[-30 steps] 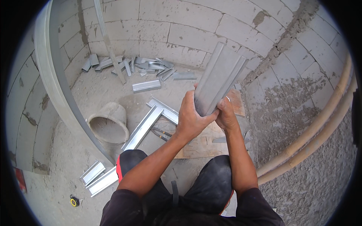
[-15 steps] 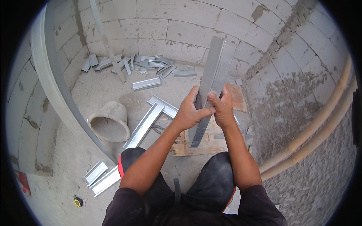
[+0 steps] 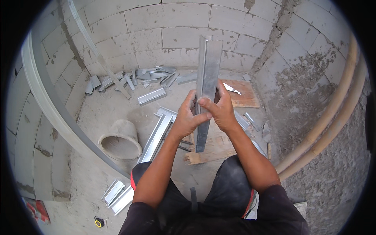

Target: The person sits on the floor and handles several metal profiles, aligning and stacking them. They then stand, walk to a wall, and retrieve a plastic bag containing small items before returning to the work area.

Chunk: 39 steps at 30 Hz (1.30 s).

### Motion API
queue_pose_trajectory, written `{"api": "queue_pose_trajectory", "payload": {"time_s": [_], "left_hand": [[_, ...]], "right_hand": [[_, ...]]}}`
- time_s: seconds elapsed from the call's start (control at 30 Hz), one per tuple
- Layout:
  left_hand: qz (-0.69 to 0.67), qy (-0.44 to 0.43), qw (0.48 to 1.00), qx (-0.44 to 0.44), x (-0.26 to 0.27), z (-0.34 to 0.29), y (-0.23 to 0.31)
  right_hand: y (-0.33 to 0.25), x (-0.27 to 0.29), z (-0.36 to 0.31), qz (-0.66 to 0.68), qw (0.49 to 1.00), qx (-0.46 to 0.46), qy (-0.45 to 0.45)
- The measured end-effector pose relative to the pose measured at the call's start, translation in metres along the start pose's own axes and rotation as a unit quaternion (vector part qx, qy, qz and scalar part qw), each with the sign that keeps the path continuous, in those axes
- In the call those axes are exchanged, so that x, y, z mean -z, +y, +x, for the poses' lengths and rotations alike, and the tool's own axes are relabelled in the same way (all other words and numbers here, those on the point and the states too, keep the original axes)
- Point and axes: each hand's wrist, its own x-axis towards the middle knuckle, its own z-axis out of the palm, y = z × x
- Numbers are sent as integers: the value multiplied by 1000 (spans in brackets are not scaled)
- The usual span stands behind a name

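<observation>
Both my hands grip one grey galvanized metal channel [image 3: 210, 66], held nearly upright in front of me. My left hand [image 3: 186, 116] wraps its left side and my right hand [image 3: 221, 109] its right side. The thumbs press on the near face, close together; the other fingers are mostly hidden behind the metal. Under the channel's lower end lies a worn plywood sheet [image 3: 214, 150]. Two thin dark rods [image 3: 185, 145] show beside my left forearm; what they belong to is hidden. Longer shiny channels [image 3: 156, 137] lie crossed on the floor to the left.
Offcuts [image 3: 150, 74] are heaped by the block wall. A cement-crusted bucket [image 3: 120, 141] lies tipped over. A long metal channel [image 3: 58, 113] slants along the left, two bamboo poles [image 3: 327, 129] along the right. A tape measure [image 3: 99, 222] sits lower left. A second board [image 3: 246, 98] holds a shiny pointed piece.
The channel has swung from a rightward lean to nearly upright, its top moving left, with both hands still gripping it. My view has shifted, showing more of the floor at right.
</observation>
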Motion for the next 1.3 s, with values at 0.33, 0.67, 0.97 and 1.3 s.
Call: {"api": "queue_pose_trajectory", "payload": {"time_s": [0.33, 0.67, 0.97, 1.3], "left_hand": [[14, -1, 1000, -9, 0, 0, 0], [22, -32, 999, 34, 12, 0, 4], [25, -39, 998, 50, 16, -2, 8], [9, -44, 997, 66, 17, -2, 8]], "right_hand": [[-4, -2, -2, 12, 1000, -4, -2], [-5, -9, -6, -24, 999, 22, 16], [-6, -16, -9, -46, 997, 51, 34], [-4, -18, -10, -35, 996, 69, 40]]}}
